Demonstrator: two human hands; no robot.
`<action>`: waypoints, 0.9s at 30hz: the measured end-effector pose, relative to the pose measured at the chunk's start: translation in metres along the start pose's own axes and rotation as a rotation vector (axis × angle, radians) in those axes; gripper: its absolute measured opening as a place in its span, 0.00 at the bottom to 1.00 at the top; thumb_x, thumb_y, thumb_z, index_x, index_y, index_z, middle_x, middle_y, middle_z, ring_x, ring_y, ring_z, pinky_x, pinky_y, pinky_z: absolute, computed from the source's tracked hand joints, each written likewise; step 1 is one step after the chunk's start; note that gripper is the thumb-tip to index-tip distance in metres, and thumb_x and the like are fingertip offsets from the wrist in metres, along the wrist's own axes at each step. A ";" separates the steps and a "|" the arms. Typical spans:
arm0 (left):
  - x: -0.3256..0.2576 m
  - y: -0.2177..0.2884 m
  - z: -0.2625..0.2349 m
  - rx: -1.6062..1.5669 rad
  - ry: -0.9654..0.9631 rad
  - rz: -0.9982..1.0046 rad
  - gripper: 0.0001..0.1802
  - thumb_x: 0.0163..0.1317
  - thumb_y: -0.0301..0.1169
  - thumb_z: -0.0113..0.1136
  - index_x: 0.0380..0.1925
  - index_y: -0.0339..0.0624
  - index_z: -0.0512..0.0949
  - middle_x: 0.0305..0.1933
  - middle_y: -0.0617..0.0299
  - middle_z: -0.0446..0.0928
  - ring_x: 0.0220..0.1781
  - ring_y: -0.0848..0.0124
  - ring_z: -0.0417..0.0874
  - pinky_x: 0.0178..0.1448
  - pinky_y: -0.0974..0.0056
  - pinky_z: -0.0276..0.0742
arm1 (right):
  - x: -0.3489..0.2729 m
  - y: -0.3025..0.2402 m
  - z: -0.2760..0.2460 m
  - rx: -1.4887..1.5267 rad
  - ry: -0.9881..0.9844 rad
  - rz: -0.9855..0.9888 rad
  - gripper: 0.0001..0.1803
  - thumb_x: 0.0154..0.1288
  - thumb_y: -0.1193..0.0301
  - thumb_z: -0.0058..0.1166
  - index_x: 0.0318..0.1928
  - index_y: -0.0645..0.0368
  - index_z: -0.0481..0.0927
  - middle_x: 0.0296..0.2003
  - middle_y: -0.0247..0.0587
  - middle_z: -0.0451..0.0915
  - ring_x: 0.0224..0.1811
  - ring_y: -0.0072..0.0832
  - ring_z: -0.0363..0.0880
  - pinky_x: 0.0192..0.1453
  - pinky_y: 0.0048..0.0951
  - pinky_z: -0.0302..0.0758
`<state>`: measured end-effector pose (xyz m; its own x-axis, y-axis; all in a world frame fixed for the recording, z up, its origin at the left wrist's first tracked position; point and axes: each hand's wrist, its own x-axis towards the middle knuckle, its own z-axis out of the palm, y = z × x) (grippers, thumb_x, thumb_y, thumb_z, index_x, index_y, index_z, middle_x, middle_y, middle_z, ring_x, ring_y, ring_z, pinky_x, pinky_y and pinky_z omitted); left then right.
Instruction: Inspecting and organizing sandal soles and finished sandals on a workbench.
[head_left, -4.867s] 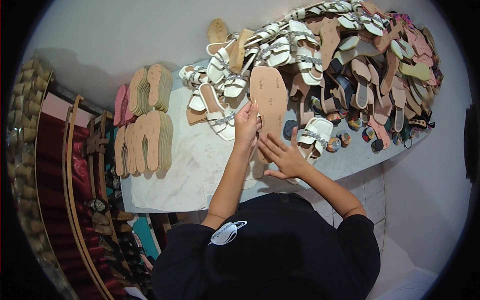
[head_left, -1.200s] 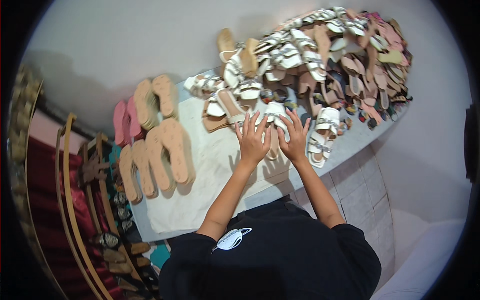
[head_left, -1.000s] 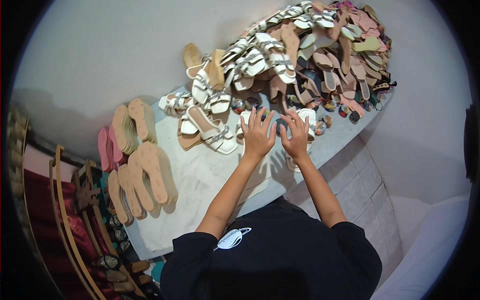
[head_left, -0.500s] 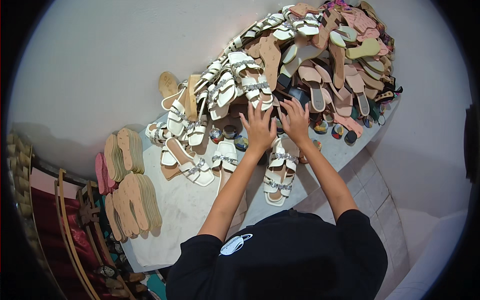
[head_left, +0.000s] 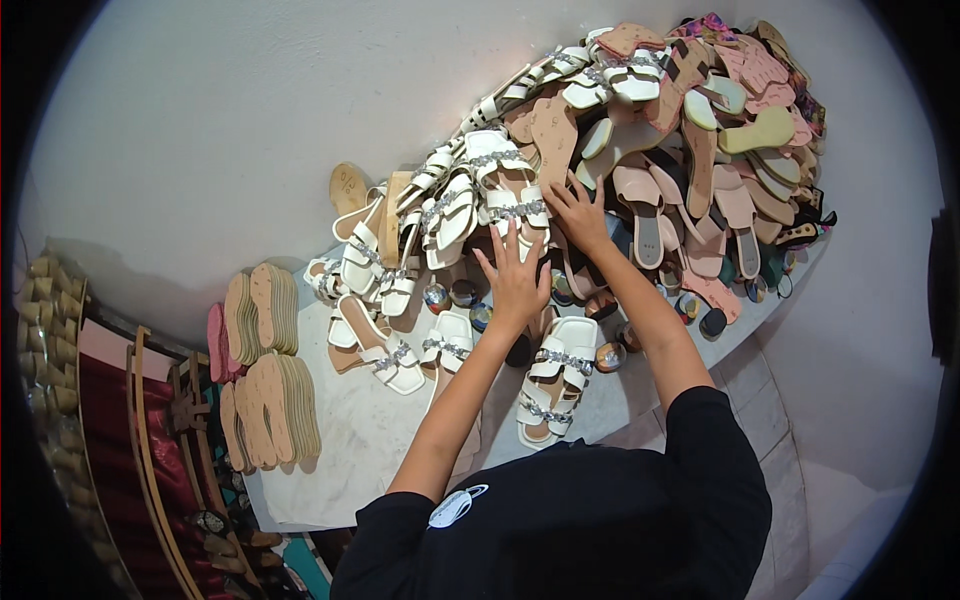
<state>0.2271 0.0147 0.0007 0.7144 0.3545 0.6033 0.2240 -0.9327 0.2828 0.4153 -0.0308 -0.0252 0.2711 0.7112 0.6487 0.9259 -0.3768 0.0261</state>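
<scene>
Right hand (head_left: 582,214) had advanced farther over the footwear heap (head_left: 637,188) since the earlier frame, spread open beside the white sandal (head_left: 490,150) lying there; left hand (head_left: 516,290) spread wide at its near end, presumably for steadying, contact uncertain. Insoles (head_left: 288,405) stood stacked at left on the surface (head_left: 360,455), apparently for neatness.

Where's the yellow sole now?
Head view, upper right: the yellow sole sits in the pile, below pink soles in frame, right of the right hand.
</scene>
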 end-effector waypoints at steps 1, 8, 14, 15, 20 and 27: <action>0.000 -0.001 0.000 0.020 -0.024 -0.008 0.24 0.53 0.36 0.53 0.53 0.49 0.69 0.67 0.46 0.47 0.69 0.43 0.38 0.61 0.30 0.31 | -0.001 0.004 0.000 -0.051 0.080 -0.020 0.24 0.52 0.65 0.52 0.53 0.38 0.69 0.54 0.24 0.67 0.64 0.31 0.56 0.63 0.64 0.39; 0.003 -0.014 0.003 0.027 -0.056 -0.106 0.24 0.53 0.36 0.51 0.51 0.40 0.69 0.66 0.43 0.48 0.69 0.41 0.37 0.58 0.27 0.24 | -0.007 0.035 -0.062 -0.035 0.275 0.067 0.22 0.53 0.68 0.51 0.51 0.36 0.73 0.49 0.22 0.71 0.60 0.33 0.61 0.65 0.57 0.41; 0.007 0.004 0.005 -0.134 0.027 -0.132 0.21 0.60 0.37 0.44 0.51 0.40 0.70 0.66 0.50 0.52 0.70 0.45 0.39 0.57 0.28 0.18 | -0.074 -0.019 -0.113 0.123 0.399 0.096 0.16 0.52 0.68 0.52 0.43 0.37 0.79 0.46 0.25 0.73 0.57 0.33 0.64 0.66 0.57 0.35; 0.009 0.010 0.002 -0.192 0.045 -0.155 0.21 0.63 0.38 0.39 0.51 0.40 0.70 0.62 0.51 0.59 0.69 0.50 0.44 0.58 0.30 0.16 | -0.088 -0.033 -0.116 0.149 0.409 0.106 0.15 0.52 0.68 0.51 0.42 0.36 0.79 0.46 0.25 0.73 0.57 0.32 0.64 0.67 0.57 0.35; 0.011 0.021 -0.009 -0.598 0.110 -0.239 0.22 0.67 0.39 0.35 0.53 0.37 0.67 0.49 0.51 0.74 0.62 0.57 0.64 0.62 0.41 0.10 | -0.138 -0.088 -0.122 0.196 0.377 0.051 0.14 0.54 0.66 0.51 0.41 0.33 0.80 0.46 0.21 0.73 0.55 0.30 0.66 0.67 0.57 0.33; -0.013 0.034 -0.005 -1.097 0.003 -0.404 0.18 0.64 0.35 0.43 0.50 0.37 0.67 0.31 0.63 0.81 0.42 0.74 0.79 0.64 0.50 0.08 | -0.168 -0.088 -0.125 0.283 0.184 -0.142 0.19 0.48 0.55 0.57 0.45 0.30 0.77 0.49 0.22 0.71 0.56 0.27 0.65 0.67 0.60 0.32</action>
<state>0.2219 -0.0210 0.0064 0.7201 0.6137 0.3238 -0.2594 -0.1947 0.9459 0.2553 -0.1910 -0.0413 0.1060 0.6159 0.7806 0.9941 -0.0841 -0.0687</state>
